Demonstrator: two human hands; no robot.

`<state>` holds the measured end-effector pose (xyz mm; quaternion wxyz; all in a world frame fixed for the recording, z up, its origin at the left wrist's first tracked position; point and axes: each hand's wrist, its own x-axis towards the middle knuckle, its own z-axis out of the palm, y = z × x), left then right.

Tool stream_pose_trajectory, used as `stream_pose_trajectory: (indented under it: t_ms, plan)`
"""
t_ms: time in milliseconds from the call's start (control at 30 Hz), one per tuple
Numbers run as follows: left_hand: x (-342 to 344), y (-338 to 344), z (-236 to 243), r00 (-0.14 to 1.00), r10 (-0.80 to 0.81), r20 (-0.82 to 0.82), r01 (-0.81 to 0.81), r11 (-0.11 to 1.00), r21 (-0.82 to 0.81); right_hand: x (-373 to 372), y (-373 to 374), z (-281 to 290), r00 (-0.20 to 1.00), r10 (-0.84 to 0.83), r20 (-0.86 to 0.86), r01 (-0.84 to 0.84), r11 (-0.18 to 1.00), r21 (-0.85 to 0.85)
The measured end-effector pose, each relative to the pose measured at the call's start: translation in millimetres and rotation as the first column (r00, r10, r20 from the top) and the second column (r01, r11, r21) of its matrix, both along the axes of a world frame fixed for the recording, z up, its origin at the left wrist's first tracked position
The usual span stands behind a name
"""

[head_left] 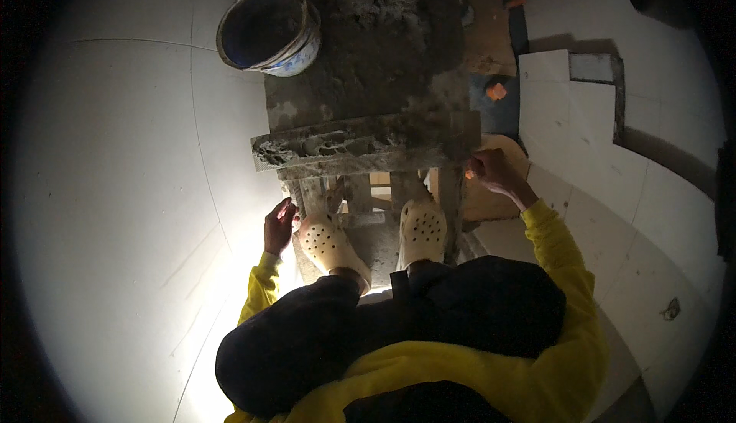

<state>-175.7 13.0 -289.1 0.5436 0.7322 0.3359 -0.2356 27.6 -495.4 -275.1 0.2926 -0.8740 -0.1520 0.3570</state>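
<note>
My right hand (497, 172) is closed at the right end of a cement-smeared plank (429, 136), its fingers pinched on a small orange plastic piece (469, 173). To the left, my left hand (279, 226) hangs beside my shoe with its fingers curled in. Whatever may be between those fingers is too small to make out. The plank lies crosswise on a dark, mortar-crusted platform (345, 86), with wet-looking grey mortar (330, 145) along its left half. Two more orange pieces (497, 91) lie beyond my right hand.
A mortar-stained bucket (297, 61) stands at the platform's far left. My cream perforated clogs (423, 231) rest on wooden slats below the plank. Large pale panels (138, 155) stretch along the left. White tile-like pieces (544, 93) with a stepped edge are on the right. Bright light glares at lower left.
</note>
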Motion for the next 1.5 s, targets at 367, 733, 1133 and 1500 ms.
stream_pose_trajectory:
  t_ms: [367, 733, 1133, 1500]
  plan:
    - [9, -5, -3, 1.0, 0.005, 0.023, -0.005, 1.0, -0.027, 10, 37, 15, 0.984, 0.167, 0.061, -0.158, 0.979, -0.131]
    - [10, -2, 3, 1.0, 0.022, 0.017, -0.022, 1.0, -0.009, 9, -7, 25, 0.919, -0.172, -0.355, 0.156, 0.985, -0.074]
    - [7, 10, 18, 0.996, 0.05, 0.068, -0.051, 0.999, 0.006, 134, 58, 30, 0.681, 0.176, 0.711, -0.18, 0.981, -0.07]
    - [-42, 21, 43, 0.958, 0.269, 0.099, -0.27, 0.963, -0.01, 210, 57, -96, 0.811, 0.122, 0.572, -0.164, 0.986, 0.022]
